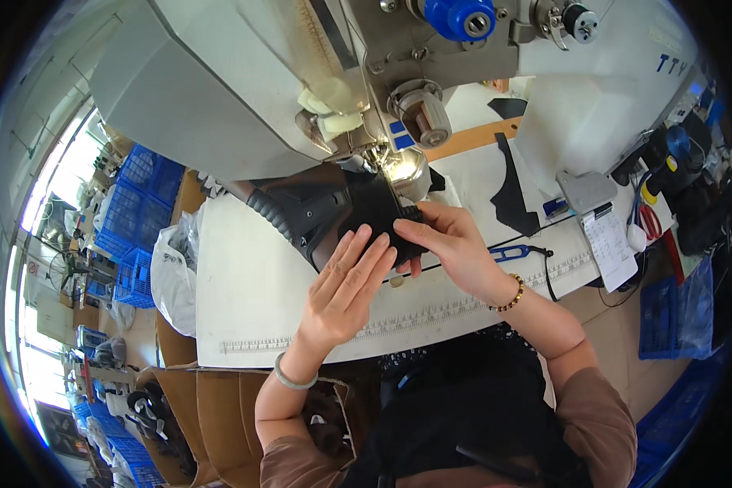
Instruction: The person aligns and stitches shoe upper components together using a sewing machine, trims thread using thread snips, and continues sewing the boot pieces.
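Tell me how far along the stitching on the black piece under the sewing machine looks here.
Done: the black fabric piece already sits on the grey industrial sewing machine arm, at the lit needle area. In hand: the left hand lies flat on it; the right hand pinches its edge. Left: finished seams cannot be made out; another black cut piece lies on the white table.

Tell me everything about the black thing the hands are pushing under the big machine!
The black piece looks like soft leather or fabric, with grey ribbed trim on its left side. It lies on the white table under the sewing machine's needle, lit by its lamp. The left hand presses flat on it; the right hand pinches its right edge.
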`<control>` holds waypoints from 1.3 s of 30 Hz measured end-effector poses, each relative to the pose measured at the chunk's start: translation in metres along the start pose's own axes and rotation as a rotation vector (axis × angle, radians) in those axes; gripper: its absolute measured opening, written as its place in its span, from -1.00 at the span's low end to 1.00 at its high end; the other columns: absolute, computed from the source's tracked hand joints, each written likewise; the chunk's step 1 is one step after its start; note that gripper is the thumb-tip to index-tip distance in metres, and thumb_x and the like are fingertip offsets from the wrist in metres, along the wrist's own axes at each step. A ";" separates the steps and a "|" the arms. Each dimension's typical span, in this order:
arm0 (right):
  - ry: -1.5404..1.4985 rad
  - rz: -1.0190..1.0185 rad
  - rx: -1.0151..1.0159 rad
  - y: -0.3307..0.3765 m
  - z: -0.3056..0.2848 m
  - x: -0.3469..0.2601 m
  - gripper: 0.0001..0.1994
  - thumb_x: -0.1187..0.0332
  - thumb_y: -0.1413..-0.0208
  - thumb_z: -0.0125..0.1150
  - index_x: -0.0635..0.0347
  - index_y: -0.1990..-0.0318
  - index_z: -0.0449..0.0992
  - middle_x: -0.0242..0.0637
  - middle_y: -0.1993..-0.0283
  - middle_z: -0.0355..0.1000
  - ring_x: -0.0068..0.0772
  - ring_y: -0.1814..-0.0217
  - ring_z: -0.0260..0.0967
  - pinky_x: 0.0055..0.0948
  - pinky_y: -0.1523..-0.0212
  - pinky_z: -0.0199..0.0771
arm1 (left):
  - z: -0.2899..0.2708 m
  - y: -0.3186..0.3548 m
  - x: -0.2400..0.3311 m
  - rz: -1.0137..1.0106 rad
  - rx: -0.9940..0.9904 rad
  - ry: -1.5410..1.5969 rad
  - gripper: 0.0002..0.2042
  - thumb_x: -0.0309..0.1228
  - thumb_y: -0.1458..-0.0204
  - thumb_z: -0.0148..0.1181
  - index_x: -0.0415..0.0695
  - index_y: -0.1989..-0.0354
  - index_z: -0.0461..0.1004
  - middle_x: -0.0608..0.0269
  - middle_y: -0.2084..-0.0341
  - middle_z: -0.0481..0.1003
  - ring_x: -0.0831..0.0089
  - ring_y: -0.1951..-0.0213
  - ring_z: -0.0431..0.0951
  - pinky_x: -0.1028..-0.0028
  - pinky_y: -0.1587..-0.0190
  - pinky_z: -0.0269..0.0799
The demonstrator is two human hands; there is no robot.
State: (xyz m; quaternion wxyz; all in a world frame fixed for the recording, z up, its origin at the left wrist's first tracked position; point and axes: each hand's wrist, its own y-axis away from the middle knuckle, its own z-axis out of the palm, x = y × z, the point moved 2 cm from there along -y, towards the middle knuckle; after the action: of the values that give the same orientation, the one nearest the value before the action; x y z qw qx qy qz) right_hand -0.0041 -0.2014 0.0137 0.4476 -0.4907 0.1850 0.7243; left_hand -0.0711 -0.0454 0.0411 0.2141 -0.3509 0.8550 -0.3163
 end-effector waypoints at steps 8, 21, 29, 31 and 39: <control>0.109 -0.013 0.000 -0.001 0.003 -0.004 -0.78 0.35 -0.15 0.10 0.40 0.34 0.44 -0.32 0.46 0.45 -0.58 0.56 0.44 -0.70 0.67 0.36 | 0.003 0.003 0.002 -0.032 0.042 -0.011 -0.73 -0.67 0.15 0.11 -0.32 0.21 0.51 0.08 0.13 0.48 0.13 -0.01 0.45 0.25 -0.04 0.43; 0.145 -0.049 0.188 -0.011 0.008 -0.008 -0.68 0.27 -0.10 0.18 0.28 0.58 0.36 -0.48 0.67 0.26 -0.73 0.72 0.23 -0.70 0.76 0.15 | 0.008 -0.004 -0.010 -0.057 0.082 0.010 -0.71 -0.69 0.15 0.10 -0.30 0.19 0.51 0.12 0.12 0.48 0.16 -0.01 0.45 0.25 -0.03 0.44; 0.100 -0.037 0.264 -0.016 0.011 -0.013 -0.69 0.25 -0.09 0.19 0.33 0.54 0.42 -0.47 0.68 0.26 -0.73 0.75 0.20 -0.69 0.77 0.10 | 0.009 -0.013 -0.019 -0.089 0.099 0.030 -0.72 -0.70 0.17 0.13 -0.29 0.21 0.52 0.16 0.15 0.50 0.17 0.00 0.45 0.25 -0.05 0.42; 0.217 0.073 0.215 -0.015 0.010 -0.017 -0.65 0.20 -0.09 0.19 0.33 0.56 0.43 -0.47 0.71 0.26 -0.71 0.76 0.20 -0.70 0.78 0.04 | 0.009 -0.010 -0.021 -0.112 0.096 0.076 -0.72 -0.68 0.17 0.15 -0.27 0.21 0.52 0.17 0.15 0.50 0.19 -0.01 0.44 0.24 -0.05 0.40; 0.111 0.024 0.209 -0.020 0.005 -0.008 -0.67 0.25 -0.08 0.19 0.25 0.63 0.40 -0.46 0.75 0.25 -0.73 0.77 0.13 -0.68 0.77 0.01 | 0.022 -0.011 -0.023 -0.240 0.192 0.164 -0.72 -0.56 0.23 0.31 -0.15 0.26 0.54 0.24 0.21 0.50 0.23 0.01 0.43 0.22 -0.04 0.35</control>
State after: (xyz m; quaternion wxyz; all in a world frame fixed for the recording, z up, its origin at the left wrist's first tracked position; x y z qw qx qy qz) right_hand 0.0108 -0.1909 0.0261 0.4765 -0.4786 0.2900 0.6781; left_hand -0.0381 -0.0429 0.0367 0.1366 -0.4015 0.7874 -0.4474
